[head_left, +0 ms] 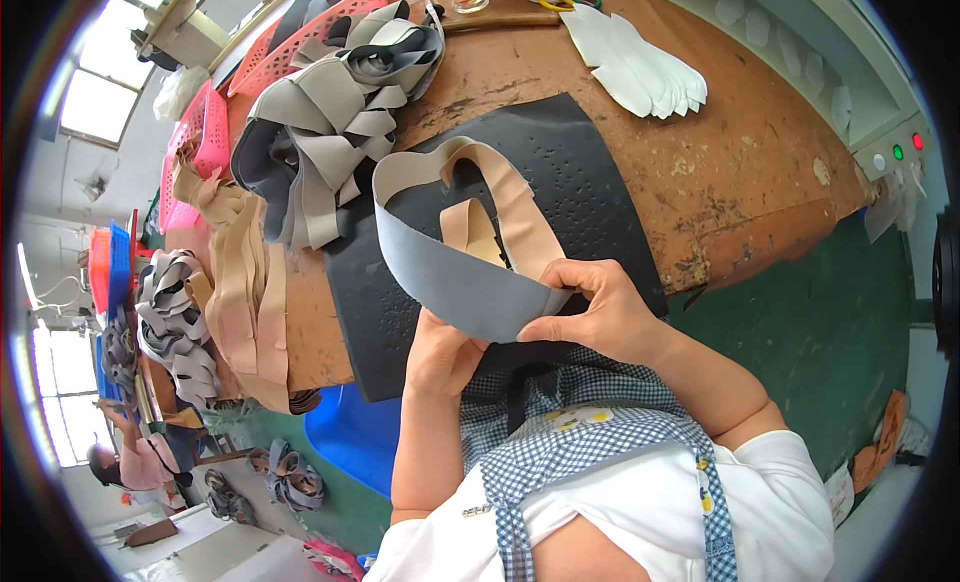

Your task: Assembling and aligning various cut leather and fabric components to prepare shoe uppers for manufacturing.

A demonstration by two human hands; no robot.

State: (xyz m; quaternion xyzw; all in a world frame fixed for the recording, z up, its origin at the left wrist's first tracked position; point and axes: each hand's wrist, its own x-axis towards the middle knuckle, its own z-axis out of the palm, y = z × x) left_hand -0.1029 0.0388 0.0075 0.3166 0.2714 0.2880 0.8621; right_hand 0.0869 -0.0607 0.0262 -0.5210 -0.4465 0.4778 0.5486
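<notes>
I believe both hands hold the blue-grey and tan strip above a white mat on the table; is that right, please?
Almost: the mat on the table is black, not white, as the head view shows. The left hand and right hand do hold the strip above it.

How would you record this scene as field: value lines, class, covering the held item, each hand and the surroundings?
Held item: blue-grey and beige strip, bent into a loop
Left hand: at the strip's lower edge, fingertips hidden
Right hand: pinching the strip, thumb in front
Beneath: black mat on a brown table
Leftward: heaped grey strips, beige strips, pink baskets
Far right: fanned white pieces
</notes>
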